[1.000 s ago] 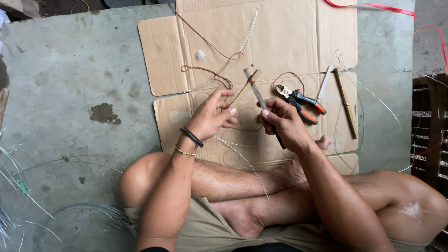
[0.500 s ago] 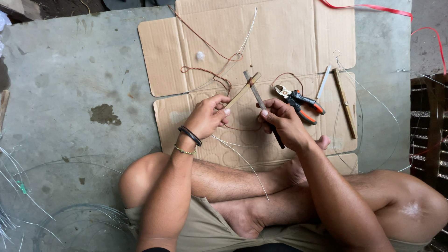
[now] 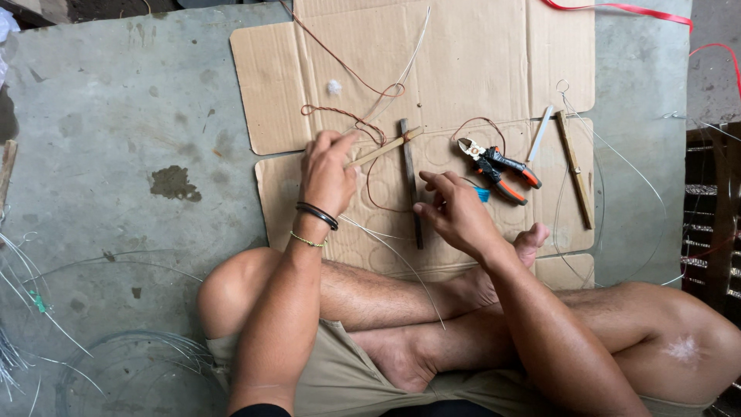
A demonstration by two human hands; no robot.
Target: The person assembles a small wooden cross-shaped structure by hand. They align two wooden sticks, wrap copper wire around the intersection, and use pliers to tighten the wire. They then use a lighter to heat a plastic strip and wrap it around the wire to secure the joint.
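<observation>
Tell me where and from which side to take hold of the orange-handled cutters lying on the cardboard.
Grip the cutters by the two orange and black handles, at the lower right end. They lie flat, with the metal tip pointing up-left toward the sticks. Coming from the right looks best: the right hand is nearest, and the handle ends are bare there, apart from the flat white strip.

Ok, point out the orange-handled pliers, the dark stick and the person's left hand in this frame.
pliers point(image 3: 498, 164): head view, on the pivot where the orange and black handles meet.
dark stick point(image 3: 411, 181): head view, on its middle, lying on the cardboard.
left hand point(image 3: 328, 174): head view, on the back of the hand.
</observation>
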